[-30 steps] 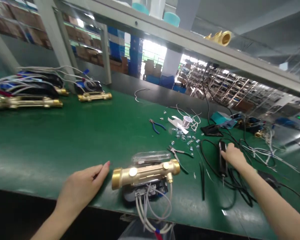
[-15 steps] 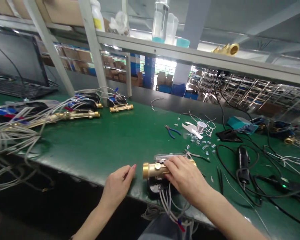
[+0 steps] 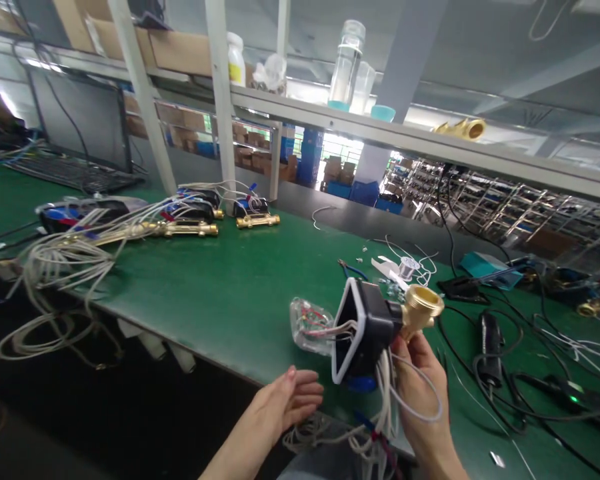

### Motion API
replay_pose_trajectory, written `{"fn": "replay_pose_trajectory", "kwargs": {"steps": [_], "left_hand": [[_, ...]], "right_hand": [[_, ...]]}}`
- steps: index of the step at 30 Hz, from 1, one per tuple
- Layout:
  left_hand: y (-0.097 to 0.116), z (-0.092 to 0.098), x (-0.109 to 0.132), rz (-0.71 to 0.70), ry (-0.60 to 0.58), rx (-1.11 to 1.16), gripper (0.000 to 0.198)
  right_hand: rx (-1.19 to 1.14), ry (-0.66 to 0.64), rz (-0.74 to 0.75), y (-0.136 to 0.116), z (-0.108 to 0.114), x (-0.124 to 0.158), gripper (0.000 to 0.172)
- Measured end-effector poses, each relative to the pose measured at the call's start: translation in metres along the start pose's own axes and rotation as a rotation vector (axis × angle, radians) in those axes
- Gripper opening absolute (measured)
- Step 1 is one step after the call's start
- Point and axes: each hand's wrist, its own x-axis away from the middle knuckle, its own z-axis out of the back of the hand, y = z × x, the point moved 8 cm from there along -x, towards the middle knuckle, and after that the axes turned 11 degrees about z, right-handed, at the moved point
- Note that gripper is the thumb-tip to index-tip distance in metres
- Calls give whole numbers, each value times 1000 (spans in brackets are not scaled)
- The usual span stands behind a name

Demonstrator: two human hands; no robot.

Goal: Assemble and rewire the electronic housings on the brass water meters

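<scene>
My right hand (image 3: 423,377) is closed around the brass pipe body (image 3: 423,308) of a water meter, holding it up off the bench. The meter's black square housing (image 3: 375,317) is turned on its side, its open face with a pale rim pointing left. Wires run from inside it to a clear plastic cover (image 3: 311,327) with a circuit board, out to the left. Grey cables (image 3: 385,387) hang below the housing. My left hand (image 3: 293,400) is open, fingers apart, below the clear cover and holding nothing.
Blue-handled pliers (image 3: 353,270), a solder spool (image 3: 409,268) and small connectors lie behind the meter. A black handheld tool (image 3: 489,347) and looping cables lie at right. Several brass meters (image 3: 257,220) with cable bundles (image 3: 65,273) sit at left, under a shelf beam (image 3: 300,115).
My right hand has lifted the meter and turned it over, so its open housing now faces left with the wired cover out. My left hand has opened and moved right.
</scene>
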Motion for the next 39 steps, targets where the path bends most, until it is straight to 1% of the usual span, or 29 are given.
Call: {"fn": "replay_pose_trajectory", "kwargs": {"steps": [2,4,5,6,8,11,14,17,18,20,22,23,25,27,29,30,31,32,33,34,35,37,39], "left_hand": [[-3,-26,5,85,-136,75,60],[-3,-49,10,129,-236,99,54],[-2,-58,12,134,-267,100,52],[-1,-65,12,130,-279,99,49],[1,-69,8,111,-230,92,42],[9,-61,-1,84,-85,34,33],[31,-51,-8,35,21,-110,31],[58,-40,-13,-42,130,-296,27],[65,-37,-15,-74,165,-360,25],[74,-32,-18,-134,223,-456,22],[75,-30,-18,-182,257,-517,20],[73,-31,-18,-203,260,-554,19],[68,-35,-14,-246,241,-647,21],[59,-38,-8,-256,174,-709,25],[49,-37,-4,-208,54,-681,33],[43,-33,-4,-157,-2,-635,38],[37,-26,-4,-87,-35,-561,43],[32,-16,-6,-3,-38,-459,50],[28,-4,-9,83,-13,-339,55],[25,7,-11,157,37,-211,59],[26,18,-14,201,95,-87,60],[35,28,-21,207,163,95,51],[49,28,-31,187,165,176,40]], "right_hand": [[-139,70,-93,17,1,10,37],[-184,78,-121,31,-1,19,41],[-189,69,-128,37,-3,23,42],[-195,61,-136,43,-6,27,42],[-207,36,-156,52,-11,33,43],[-187,-41,-183,56,-17,35,45],[-136,-135,-195,53,-12,31,45],[-48,-271,-234,56,1,30,45],[-7,-293,-250,58,8,30,47],[66,-265,-260,60,25,27,55],[110,-183,-228,57,38,22,63],[130,-160,-206,53,40,19,66],[187,-177,-165,45,36,15,66],[266,-240,-124,40,26,11,64],[316,-283,-95,38,18,10,62],[324,-289,-86,38,17,10,62],[324,-291,-83,40,16,10,63],[319,-294,-82,41,15,10,63],[315,-296,-80,42,15,10,63],[313,-298,-75,43,16,11,63],[311,-299,-68,43,16,11,62],[306,-294,-55,41,17,10,60],[298,-285,-52,39,17,10,58]]}}
